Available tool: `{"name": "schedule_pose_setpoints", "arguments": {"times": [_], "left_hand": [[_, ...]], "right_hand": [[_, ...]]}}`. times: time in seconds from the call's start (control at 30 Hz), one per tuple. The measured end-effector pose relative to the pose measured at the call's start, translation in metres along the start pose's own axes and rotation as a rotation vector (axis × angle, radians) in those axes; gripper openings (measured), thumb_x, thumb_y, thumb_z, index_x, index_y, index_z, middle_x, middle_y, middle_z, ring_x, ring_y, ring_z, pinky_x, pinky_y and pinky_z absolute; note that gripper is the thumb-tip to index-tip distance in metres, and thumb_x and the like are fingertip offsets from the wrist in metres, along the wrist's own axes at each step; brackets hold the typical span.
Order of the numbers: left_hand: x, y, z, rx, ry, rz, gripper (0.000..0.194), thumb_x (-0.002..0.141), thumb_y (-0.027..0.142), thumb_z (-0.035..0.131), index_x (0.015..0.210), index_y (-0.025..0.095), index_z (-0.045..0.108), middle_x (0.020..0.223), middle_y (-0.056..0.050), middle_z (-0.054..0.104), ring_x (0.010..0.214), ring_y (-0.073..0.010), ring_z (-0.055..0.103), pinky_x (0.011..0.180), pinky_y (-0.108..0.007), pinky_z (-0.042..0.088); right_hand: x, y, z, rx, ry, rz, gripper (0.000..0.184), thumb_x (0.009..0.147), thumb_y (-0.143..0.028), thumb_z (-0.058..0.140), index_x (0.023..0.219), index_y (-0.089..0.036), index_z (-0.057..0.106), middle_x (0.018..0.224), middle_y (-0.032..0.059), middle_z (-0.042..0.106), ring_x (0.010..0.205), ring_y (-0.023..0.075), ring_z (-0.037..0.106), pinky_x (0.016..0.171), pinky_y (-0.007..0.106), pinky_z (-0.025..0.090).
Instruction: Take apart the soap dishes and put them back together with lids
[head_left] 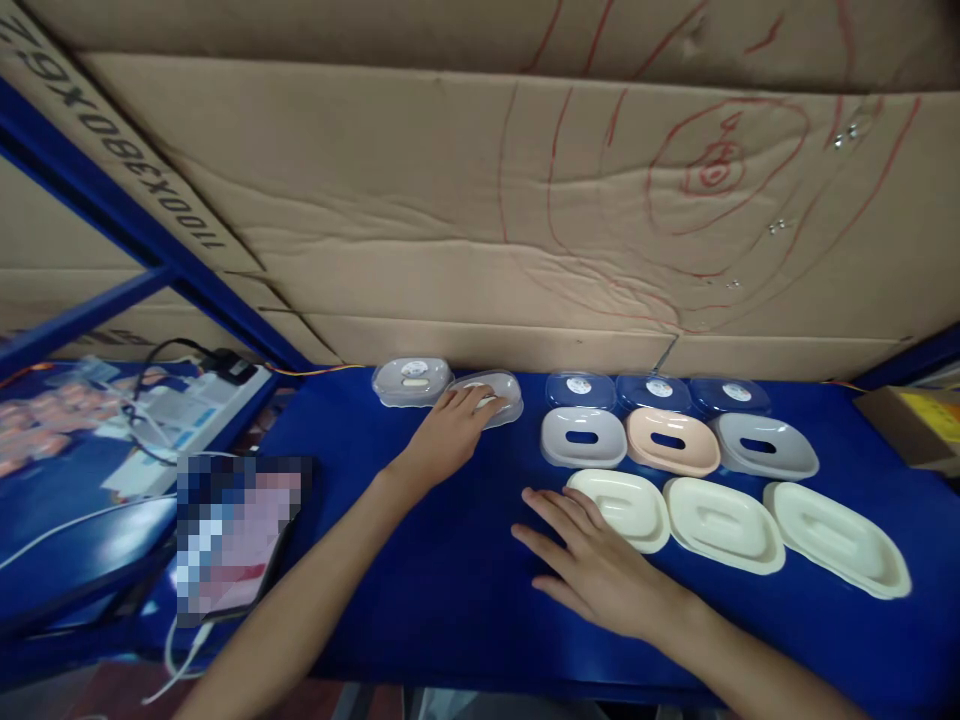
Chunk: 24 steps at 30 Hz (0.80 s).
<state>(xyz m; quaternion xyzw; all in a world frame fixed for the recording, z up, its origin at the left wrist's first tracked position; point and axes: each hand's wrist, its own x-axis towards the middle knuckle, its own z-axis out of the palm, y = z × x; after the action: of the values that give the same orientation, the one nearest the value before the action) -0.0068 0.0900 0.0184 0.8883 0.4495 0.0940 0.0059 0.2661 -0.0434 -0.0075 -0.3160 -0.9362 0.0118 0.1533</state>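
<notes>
The trays point(726, 522) are cream, inserts point(699, 446) grey or peach, tabletop point(450, 570) blue.

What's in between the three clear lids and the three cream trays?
In the head view, a row: left grey slotted piece, peach slotted piece, right grey slotted piece.

Shows a bare left forearm point(322, 580) and a bare right forearm point(735, 660), both long, slim and smooth in outline. Broadens toward the lower part of the view and narrows gradually to a slender wrist on each side. Ends in a bare left hand point(439, 435) and a bare right hand point(604, 575), both fairly narrow. Has long, thin fingers point(551, 513) with rounded tips, seen most plainly on the right, below a broad, gently curved back of the hand. Looks too soft in detail for telling nails or fine creases.
</notes>
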Motion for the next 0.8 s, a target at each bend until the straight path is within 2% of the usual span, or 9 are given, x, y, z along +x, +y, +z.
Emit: {"name": "schedule_pose_setpoints", "arguments": {"times": [0.17,0.27,0.4,0.5,0.63,0.73,0.8], "left_hand": [[0.02,-0.009,0.002,-0.004,0.007,0.035,0.062,0.096,-0.004,0.042,0.149,0.02,0.061,0.154,-0.017,0.06,0.144,-0.0336,0.059,0.121,-0.058,0.048],[0.029,-0.014,0.006,-0.01,0.032,0.012,0.063,0.094,-0.006,0.04,0.148,0.017,0.062,0.154,-0.02,0.058,0.146,-0.0345,0.057,0.124,-0.059,0.047],[0.03,-0.008,0.013,-0.018,0.077,-0.022,0.068,0.091,-0.006,0.042,0.152,0.02,0.057,0.153,-0.018,0.058,0.153,-0.0359,0.05,0.131,-0.066,0.035],[0.023,0.008,0.018,-0.034,0.098,-0.012,0.062,0.098,0.002,0.044,0.157,0.02,0.051,0.157,-0.019,0.055,0.159,-0.0372,0.043,0.134,-0.07,0.024],[-0.002,0.04,0.023,-0.115,0.064,0.079,0.051,0.108,0.019,0.048,0.159,0.022,0.048,0.16,-0.017,0.055,0.154,-0.0326,0.05,0.132,-0.062,0.035],[-0.028,0.071,0.028,-0.242,0.03,0.207,0.047,0.112,0.025,0.049,0.158,0.022,0.049,0.162,-0.017,0.054,0.153,-0.0315,0.051,0.131,-0.06,0.036],[-0.042,0.092,0.032,-0.302,-0.017,0.362,0.05,0.111,0.035,0.055,0.159,0.023,0.049,0.165,-0.016,0.053,0.155,-0.0318,0.048,0.131,-0.058,0.036]], "right_hand": [[0.0,0.003,-0.002,-0.003,0.011,0.011,0.051,0.104,-0.038,0.069,0.152,-0.022,0.061,0.166,0.0172,0.055,0.145,0.0329,0.061,0.118,0.057,0.055],[-0.002,0.01,-0.003,-0.025,0.079,0.055,0.048,0.107,-0.036,0.064,0.152,-0.021,0.061,0.165,0.0175,0.056,0.147,0.0334,0.059,0.118,0.058,0.053],[-0.003,0.022,-0.005,-0.056,0.197,0.165,0.044,0.109,-0.034,0.059,0.15,-0.019,0.063,0.16,0.0197,0.06,0.147,0.0351,0.057,0.117,0.06,0.05],[-0.001,0.029,-0.006,-0.084,0.247,0.266,0.043,0.109,-0.036,0.059,0.148,-0.019,0.064,0.157,0.0198,0.062,0.143,0.0359,0.059,0.115,0.059,0.049],[0.0,0.039,-0.014,-0.115,0.259,0.361,0.039,0.11,-0.038,0.059,0.143,-0.018,0.066,0.149,0.0185,0.068,0.136,0.0359,0.064,0.111,0.057,0.05],[-0.006,0.05,-0.025,-0.086,0.289,0.374,0.028,0.111,-0.03,0.055,0.131,-0.019,0.072,0.124,0.0124,0.08,0.116,0.0304,0.074,0.1,0.049,0.055],[-0.01,0.057,-0.033,-0.051,0.34,0.387,0.026,0.111,-0.024,0.052,0.126,-0.022,0.074,0.113,0.0088,0.083,0.106,0.027,0.077,0.095,0.045,0.057]]}}
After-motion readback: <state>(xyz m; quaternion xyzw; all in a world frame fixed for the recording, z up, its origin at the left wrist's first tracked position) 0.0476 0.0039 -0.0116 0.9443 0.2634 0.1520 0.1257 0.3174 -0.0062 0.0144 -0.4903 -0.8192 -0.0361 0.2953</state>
